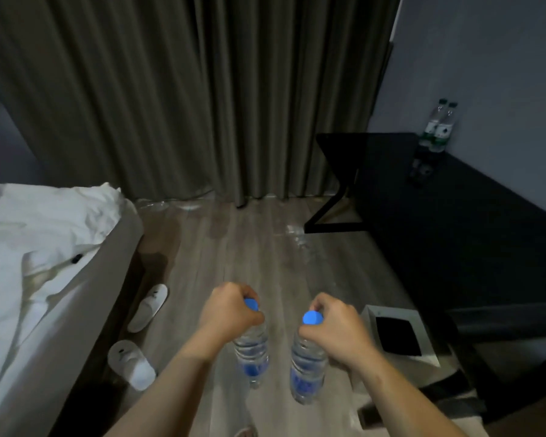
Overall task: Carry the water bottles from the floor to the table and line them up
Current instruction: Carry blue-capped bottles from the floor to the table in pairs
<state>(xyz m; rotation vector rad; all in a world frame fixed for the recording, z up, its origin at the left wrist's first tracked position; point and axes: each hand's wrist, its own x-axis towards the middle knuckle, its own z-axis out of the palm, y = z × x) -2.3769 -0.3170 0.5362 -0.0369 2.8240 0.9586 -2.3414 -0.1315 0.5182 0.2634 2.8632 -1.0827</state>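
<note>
Fingers point(254, 319) round two bottles point(252, 348) point(308, 370) over seemingly wooden floor point(249, 247), black table point(454, 216) rightward.

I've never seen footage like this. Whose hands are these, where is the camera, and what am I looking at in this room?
There is no machine here. A person wears one wide-angle camera on the head, looking forward and down, so you see their own arms. The left hand grips a clear blue-capped bottle near its top. The right hand grips a second blue-capped bottle the same way. Both are held upright over the wooden floor. On the right stands a dark table, with two green-labelled bottles upright at its far end by the wall. On the left is a bed with white slippers beside it, and a curtain hangs ahead.
</note>
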